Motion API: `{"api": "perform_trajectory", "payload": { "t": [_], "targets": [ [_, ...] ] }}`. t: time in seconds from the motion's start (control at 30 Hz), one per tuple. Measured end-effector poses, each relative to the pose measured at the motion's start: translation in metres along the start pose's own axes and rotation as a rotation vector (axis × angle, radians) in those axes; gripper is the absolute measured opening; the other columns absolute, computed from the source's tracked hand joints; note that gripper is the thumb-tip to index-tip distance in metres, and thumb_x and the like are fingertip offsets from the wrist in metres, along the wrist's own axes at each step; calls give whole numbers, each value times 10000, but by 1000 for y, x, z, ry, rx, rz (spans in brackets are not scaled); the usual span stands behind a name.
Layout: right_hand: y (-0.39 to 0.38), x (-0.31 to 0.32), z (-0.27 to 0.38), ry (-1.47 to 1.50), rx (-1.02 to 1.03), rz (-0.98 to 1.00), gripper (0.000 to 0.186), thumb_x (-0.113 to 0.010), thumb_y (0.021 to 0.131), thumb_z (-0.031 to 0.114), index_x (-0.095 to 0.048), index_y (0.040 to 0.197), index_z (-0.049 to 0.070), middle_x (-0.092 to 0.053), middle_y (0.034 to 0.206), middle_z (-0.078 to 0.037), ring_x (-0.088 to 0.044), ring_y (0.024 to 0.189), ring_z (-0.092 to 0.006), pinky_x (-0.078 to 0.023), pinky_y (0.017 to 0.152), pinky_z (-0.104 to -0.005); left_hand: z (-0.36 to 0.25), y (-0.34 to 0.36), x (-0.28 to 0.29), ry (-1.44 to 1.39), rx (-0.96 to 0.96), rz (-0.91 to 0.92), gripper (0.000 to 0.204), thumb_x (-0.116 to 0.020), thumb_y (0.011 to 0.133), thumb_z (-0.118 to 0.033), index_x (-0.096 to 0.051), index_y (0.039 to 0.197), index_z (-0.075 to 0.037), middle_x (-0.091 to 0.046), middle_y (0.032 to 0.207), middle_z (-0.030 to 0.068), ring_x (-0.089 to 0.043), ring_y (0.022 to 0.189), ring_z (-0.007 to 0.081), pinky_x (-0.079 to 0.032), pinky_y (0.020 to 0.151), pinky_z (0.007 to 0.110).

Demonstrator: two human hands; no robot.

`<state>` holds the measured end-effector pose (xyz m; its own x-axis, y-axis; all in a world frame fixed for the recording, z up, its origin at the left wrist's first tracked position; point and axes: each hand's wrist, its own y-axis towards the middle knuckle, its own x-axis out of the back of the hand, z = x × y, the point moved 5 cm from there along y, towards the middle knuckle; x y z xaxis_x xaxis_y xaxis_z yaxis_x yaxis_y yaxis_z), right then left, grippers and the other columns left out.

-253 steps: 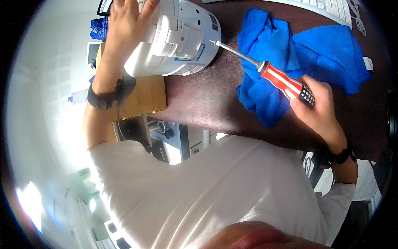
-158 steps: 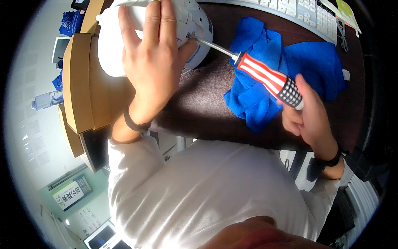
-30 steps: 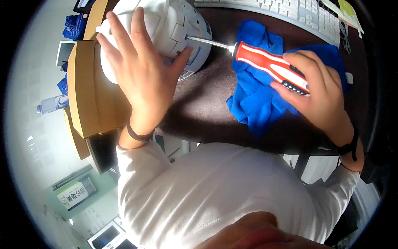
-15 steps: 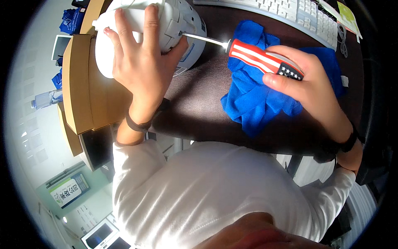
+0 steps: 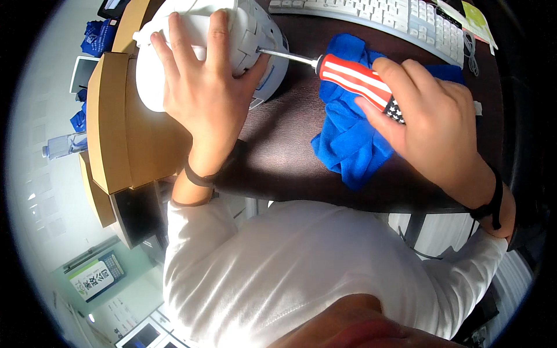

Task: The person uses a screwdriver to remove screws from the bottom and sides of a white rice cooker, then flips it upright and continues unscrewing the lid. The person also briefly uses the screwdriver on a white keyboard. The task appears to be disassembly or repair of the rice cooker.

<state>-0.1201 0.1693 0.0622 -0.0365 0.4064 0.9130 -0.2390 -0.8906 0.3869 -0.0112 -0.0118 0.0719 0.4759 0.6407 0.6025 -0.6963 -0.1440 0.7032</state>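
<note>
My left hand (image 5: 206,95) lies with fingers spread over the lid of a white rounded appliance (image 5: 152,87). Its thumb reaches down the side, near a seam. In my right hand (image 5: 435,122) is a screwdriver (image 5: 354,78) with a red-and-white striped handle and a dark starred end. The fingers wrap round the handle's rear. The metal shaft runs left, and its tip meets the appliance's side close to my left thumb; what lies under the tip is too small to make out. Beneath the screwdriver a crumpled blue cloth (image 5: 348,136) rests on the dark tabletop (image 5: 278,145).
A white keyboard (image 5: 383,20) stands along the far edge, with a coiled cable (image 5: 471,55) at its right. Left of the table is an open cardboard box (image 5: 110,127). Beyond it are a plastic bottle (image 5: 64,145) and a blue bag (image 5: 98,37).
My right hand has shifted its grip on the screwdriver, its fingers now coming further over the handle's top. The screwdriver's tip stays at the appliance's side. My left hand keeps its place on the lid.
</note>
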Motion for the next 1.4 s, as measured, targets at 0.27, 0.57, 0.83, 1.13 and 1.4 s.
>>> {"api": "perform_trajectory", "payload": {
  "t": [0.27, 0.57, 0.83, 1.13, 1.4],
  "targets": [
    [6, -12, -15, 471, -283, 166, 345, -747, 802, 277, -610, 964, 4, -644, 772, -161, -668, 674, -217, -513, 576, -265, 4, -1, -2, -68, 11, -37, 749, -847, 506, -375, -617, 1206, -244, -545, 1282, 146, -546, 1147, 415, -557, 753, 464],
    [10, -26, -29, 769, -411, 382, 334, -672, 868, 337, -645, 879, 4, -538, 620, -38, -496, 532, -82, -391, 499, -220, 1, 1, 0, -41, 12, -24, 746, -843, 508, -406, -621, 1201, -239, -545, 1275, 154, -558, 1135, 396, -548, 772, 465],
    [5, -25, -29, 601, -245, 42, 332, -738, 807, 308, -609, 924, 25, -578, 694, -49, -551, 562, -106, -442, 516, -228, 2, 0, -2, -9, 1, -32, 741, -838, 498, -444, -639, 1181, -236, -553, 1264, 152, -560, 1134, 383, -548, 755, 458],
    [4, -20, -6, -56, -148, 139, 442, -804, 709, 219, -565, 1038, 47, -663, 903, -179, -673, 707, -268, -542, 589, -305, 3, -1, -2, -45, -24, -84, 728, -833, 501, -454, -652, 1172, -236, -565, 1247, 168, -570, 1120, 395, -547, 776, 477],
    [14, -22, -25, 475, -337, 332, 362, -769, 707, 193, -620, 984, 13, -674, 892, -211, -680, 734, -295, -558, 659, -340, 5, -3, -7, -73, -47, -70, 707, -815, 543, -452, -600, 1191, -272, -503, 1298, 182, -508, 1149, 499, -542, 670, 463]
  ]
}}
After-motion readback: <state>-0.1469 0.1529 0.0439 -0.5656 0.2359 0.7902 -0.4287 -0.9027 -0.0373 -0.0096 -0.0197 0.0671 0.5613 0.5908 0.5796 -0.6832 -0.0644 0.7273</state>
